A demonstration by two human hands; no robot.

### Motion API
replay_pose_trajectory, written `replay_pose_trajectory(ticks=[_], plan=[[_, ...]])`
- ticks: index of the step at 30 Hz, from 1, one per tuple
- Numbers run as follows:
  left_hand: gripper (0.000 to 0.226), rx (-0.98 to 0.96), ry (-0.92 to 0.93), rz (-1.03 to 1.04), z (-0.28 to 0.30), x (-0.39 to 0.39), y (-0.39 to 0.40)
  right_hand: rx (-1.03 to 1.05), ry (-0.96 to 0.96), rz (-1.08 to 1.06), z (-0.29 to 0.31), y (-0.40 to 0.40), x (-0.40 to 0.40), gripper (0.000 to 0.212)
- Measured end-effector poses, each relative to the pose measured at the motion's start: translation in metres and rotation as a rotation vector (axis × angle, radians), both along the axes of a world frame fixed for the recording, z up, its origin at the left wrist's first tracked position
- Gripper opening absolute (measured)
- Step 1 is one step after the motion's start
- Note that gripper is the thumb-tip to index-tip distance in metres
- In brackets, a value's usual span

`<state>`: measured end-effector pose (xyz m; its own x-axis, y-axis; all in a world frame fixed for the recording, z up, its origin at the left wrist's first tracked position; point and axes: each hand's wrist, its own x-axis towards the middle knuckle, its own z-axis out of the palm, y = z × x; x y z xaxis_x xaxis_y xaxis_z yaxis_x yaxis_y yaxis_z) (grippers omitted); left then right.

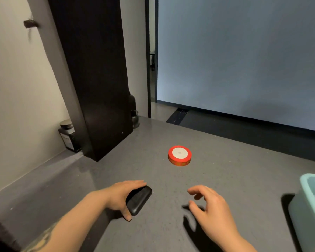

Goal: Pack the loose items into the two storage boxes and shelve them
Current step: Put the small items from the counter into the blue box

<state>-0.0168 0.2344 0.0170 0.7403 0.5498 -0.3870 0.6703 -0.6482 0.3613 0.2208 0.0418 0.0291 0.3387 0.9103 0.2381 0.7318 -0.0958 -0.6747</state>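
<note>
Low in the frame, left of centre, the left hand [123, 196] gripped a flat black rounded-rectangular case [139, 200], fingers over its top and thumb beneath, held just above the grey speckled countertop [225, 179]. To its right, the right hand [210, 210] hovered empty over the counter, fingers loosely curled and spread. Further up at mid-frame, a red ribbon spool with a white round centre [179, 155] lay flat on the counter, well apart from both hands, while a pale blue plastic storage box [306, 206] stood at the lower right edge.
</note>
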Motion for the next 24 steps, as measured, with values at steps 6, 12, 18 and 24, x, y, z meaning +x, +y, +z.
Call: replay_pose_trajectory(ticks=[6,12,18,24], plan=[[0.110,0.053,-0.234,0.098,-0.024,0.023,0.022,-0.165,0.051,-0.105,-0.015,0.070,0.030,0.028],[0.104,0.191,-0.420,0.286,-0.053,0.061,0.013,-0.333,-0.139,-0.143,-0.021,0.158,0.057,0.075],[0.100,0.218,-0.553,0.502,-0.072,0.077,-0.002,-0.392,-0.029,-0.225,-0.039,0.213,0.051,0.111],[0.103,0.220,-0.553,0.518,-0.074,0.081,-0.003,-0.433,-0.124,-0.356,-0.044,0.227,0.049,0.098]])
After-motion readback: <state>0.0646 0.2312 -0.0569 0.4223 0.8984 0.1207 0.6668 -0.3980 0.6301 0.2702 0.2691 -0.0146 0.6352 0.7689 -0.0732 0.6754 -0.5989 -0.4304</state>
